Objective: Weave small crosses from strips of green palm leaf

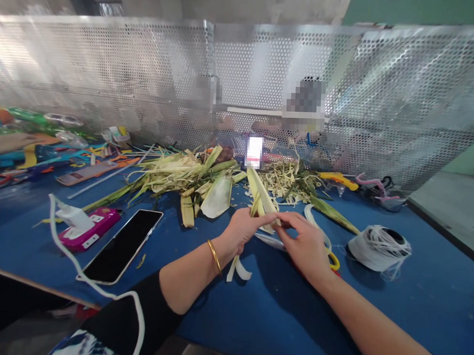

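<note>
My left hand (243, 230), with a gold bangle on its wrist, is closed around several folded strips of pale green corn husk (263, 193). The strips point up and away from me, and short ends (241, 271) hang below the fist. Thumb and fingers of my right hand (302, 242) pinch the same husk beside my left thumb. Under my right hand lie scissors with a yellow handle (334, 260), partly hidden. A broad loose husk (217, 196) rests just beyond my left hand.
Behind are a husk pile (171, 170) and shredded scraps (287, 179), against a perforated metal screen (147, 76). A black-screened phone (121, 246) and purple power strip (89, 229) with a white cable lie left; a white twine spool (378, 248) stands right. Another person's hand (12, 143) is far left.
</note>
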`<state>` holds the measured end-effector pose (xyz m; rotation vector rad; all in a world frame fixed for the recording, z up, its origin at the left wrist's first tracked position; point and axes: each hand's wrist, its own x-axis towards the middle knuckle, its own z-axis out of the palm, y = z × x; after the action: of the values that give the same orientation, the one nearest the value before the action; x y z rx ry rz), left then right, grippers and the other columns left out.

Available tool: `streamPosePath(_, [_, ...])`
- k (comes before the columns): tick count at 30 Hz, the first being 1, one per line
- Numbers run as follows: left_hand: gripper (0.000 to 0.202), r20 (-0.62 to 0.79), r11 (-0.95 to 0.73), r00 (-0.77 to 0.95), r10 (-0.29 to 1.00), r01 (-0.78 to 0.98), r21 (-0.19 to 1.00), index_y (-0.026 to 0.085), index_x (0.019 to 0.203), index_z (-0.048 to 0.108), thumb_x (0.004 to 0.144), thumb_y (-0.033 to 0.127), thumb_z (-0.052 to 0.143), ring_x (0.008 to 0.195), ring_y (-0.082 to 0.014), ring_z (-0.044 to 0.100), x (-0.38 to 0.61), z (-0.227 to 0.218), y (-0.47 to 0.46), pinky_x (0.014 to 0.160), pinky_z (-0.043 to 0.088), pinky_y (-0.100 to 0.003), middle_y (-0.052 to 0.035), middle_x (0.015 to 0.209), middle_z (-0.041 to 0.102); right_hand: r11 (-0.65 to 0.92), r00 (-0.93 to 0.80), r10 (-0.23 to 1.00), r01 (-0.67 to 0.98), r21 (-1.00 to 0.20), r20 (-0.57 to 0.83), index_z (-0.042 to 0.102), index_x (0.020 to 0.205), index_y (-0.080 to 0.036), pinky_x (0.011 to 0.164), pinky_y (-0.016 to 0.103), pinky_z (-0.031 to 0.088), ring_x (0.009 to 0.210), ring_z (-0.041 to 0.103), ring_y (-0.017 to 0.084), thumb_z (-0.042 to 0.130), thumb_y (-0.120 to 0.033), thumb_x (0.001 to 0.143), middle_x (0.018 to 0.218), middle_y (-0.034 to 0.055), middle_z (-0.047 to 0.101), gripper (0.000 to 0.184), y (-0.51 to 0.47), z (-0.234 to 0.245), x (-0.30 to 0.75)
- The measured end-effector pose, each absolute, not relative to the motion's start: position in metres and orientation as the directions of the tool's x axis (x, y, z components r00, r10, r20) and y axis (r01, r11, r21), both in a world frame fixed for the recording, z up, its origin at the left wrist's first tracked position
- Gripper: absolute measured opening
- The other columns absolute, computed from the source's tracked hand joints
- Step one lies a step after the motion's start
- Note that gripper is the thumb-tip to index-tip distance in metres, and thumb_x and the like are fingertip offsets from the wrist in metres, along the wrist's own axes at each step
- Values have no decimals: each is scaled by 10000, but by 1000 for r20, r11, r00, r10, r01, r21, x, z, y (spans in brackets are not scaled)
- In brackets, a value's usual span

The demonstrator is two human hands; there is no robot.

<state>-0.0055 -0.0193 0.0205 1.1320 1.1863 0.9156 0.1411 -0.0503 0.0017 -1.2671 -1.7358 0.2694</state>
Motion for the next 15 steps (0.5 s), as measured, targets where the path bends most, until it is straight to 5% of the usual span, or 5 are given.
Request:
streamPosePath(7, [77, -227, 234, 117, 967, -57, 971, 163, 628, 573, 690, 133, 608, 413, -70, 326, -2, 26, -23, 457, 290, -196, 101, 390, 283, 199, 225, 935, 306, -931, 274, 639, 902, -170, 694, 331, 513, 706, 636, 190, 642, -424, 728, 803, 61, 709, 309, -48, 0, 139])
streamPosePath(15, [78, -205, 207, 94, 974, -21, 978, 159, 593, 574, 659, 121, 591, 436, -76, 382, -2, 25, -21, 464, 317, -189, 86, 391, 326, 118, 209, 960, 306, -945, 188, 610, 753, -191, 623, 311, 487, 607, 629, 180, 626, -437, 720, 642, 8, 655, 248, -45, -2, 145])
